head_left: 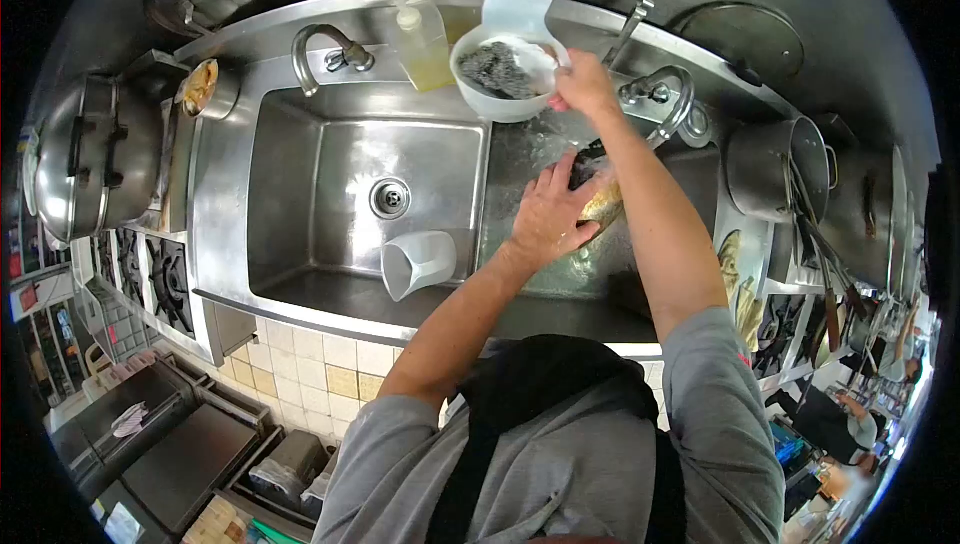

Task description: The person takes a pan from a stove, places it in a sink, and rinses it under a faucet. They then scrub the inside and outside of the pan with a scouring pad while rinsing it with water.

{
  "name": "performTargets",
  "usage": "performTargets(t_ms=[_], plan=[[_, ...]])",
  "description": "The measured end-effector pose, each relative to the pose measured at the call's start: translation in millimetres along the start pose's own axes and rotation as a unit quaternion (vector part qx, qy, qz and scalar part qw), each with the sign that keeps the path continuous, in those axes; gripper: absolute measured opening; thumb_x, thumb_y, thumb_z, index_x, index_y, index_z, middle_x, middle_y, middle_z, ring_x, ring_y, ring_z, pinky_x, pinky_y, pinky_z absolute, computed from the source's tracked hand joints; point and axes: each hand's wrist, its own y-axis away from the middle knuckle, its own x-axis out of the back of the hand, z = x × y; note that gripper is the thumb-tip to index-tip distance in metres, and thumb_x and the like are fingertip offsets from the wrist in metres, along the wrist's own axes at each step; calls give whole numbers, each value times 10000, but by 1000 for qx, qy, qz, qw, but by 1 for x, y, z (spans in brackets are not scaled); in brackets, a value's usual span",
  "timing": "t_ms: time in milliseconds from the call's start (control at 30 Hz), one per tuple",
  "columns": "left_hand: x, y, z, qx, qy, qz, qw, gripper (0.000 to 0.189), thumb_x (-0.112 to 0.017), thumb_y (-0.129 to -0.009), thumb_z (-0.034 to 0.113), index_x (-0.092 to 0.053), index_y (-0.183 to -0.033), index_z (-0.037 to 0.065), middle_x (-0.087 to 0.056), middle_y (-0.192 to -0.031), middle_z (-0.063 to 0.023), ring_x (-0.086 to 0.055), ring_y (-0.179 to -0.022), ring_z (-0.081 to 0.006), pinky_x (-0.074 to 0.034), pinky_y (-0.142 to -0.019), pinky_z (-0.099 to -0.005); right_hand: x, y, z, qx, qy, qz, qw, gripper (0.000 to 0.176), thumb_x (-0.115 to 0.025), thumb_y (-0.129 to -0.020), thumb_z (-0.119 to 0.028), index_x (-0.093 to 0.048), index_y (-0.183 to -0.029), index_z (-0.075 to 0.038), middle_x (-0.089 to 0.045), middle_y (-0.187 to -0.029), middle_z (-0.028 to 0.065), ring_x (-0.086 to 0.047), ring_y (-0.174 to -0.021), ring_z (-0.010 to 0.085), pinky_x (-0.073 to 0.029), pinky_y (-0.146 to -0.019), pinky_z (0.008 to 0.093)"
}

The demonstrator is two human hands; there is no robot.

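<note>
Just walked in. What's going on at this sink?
A person is working at a double sink. The right hand holds a white handled container with dark, wet-looking contents. The left hand is on a dark and yellowish item in the right basin. A white jug lies on its side in the left basin.

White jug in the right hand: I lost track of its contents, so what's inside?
Inside the white jug, a dark, speckled patch shows beside a whitish, foamy-looking one. They cover the bottom, so what lies beneath cannot be seen.
</note>
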Motion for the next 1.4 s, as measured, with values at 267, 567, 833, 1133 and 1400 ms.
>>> performTargets(t_ms=[267,567,833,1133,1400], plan=[[-3,-1,-3,-3,3,8,1000,871,-857,-737,381,-477,-1518,314,-349,-1532,-246,-527,-1220,-433,-486,-1045,-520,37,14,28,-12,27,43,999,297,-520,-922,-45,-644,-1174,52,-737,-820,203,-742,-593,249,-610,-543,353],[-8,-16,8,-23,-19,-38,999,819,-845,-753,373,-496,-1492,320,-347,-1540,-225,-504,-1271,-403,-487,-1027,-532,66,80,77,87,-5,-22,996,339,-650,-993,-222,-650,-1254,-6,-740,-988,176,-748,-846,188,-593,-667,329],[0,-17,18,-29,-8,-65,997,793,-839,-778,370,-496,-1492,342,-338,-1541,-226,-513,-1271,-421,-472,-1072,-518,155,147,31,160,101,84,978,430,-684,-979,-189,-590,-1384,-79,-671,-1269,170,-712,-981,218,-585,-812,341],[-1,-15,16,-39,-23,-65,997,843,-820,-790,374,-426,-1535,354,-342,-1529,-223,-518,-1263,-415,-500,-1019,-518,169,117,-29,353,262,-22,898,421,-741,-915,-197,-652,-1313,-90,-608,-1383,134,-646,-1154,340,-546,-943,383],[-2,-6,13,-54,2,-35,998,834,-844,-753,352,-477,-1502,332,-364,-1504,-207,-536,-1220,-407,-497,-1010,-525,128,58,-51,400,316,42,859,329,-725,-929,-286,-703,-1175,-68,-696,-1099,111,-684,-946,314,-549,-814,395]])
